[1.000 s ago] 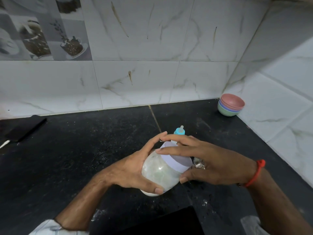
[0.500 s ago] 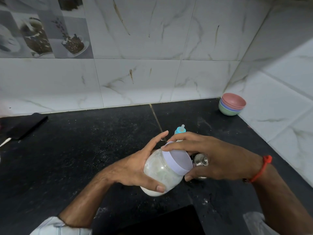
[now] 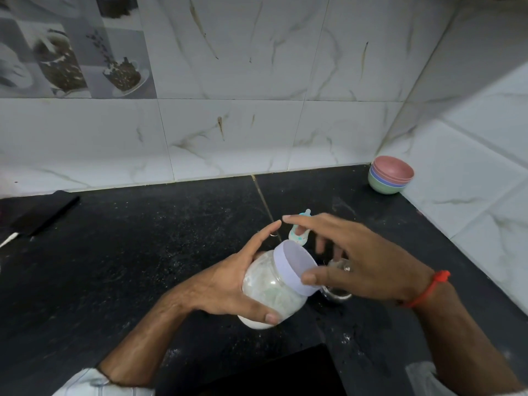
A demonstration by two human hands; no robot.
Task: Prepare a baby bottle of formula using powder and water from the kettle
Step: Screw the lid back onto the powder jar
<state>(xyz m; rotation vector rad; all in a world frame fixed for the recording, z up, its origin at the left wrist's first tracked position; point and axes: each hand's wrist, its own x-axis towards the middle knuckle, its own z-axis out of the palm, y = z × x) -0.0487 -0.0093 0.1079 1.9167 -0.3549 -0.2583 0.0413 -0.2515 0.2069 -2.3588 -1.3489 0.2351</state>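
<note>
Clear powder jar [image 3: 271, 290] tilts in the left hand [image 3: 228, 284]; right hand [image 3: 363, 264], fingers spread, thumb on its lid [image 3: 295, 267].

Two hands – left hand [image 3: 228, 284], right hand [image 3: 368, 264]. One powder jar [image 3: 271, 292], one lid [image 3: 294, 267]. One baby bottle [image 3: 300, 234]. Four stacked bowls [image 3: 390, 175]. One steel cup [image 3: 340, 294] – partly hidden.

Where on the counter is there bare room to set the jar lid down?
The widest bare stretch of counter lies left of the jar, between the dark flat object and the left hand. Another runs between the baby bottle and the bowls. Behind the right hand it is crowded: bottle and metal cup.
</note>
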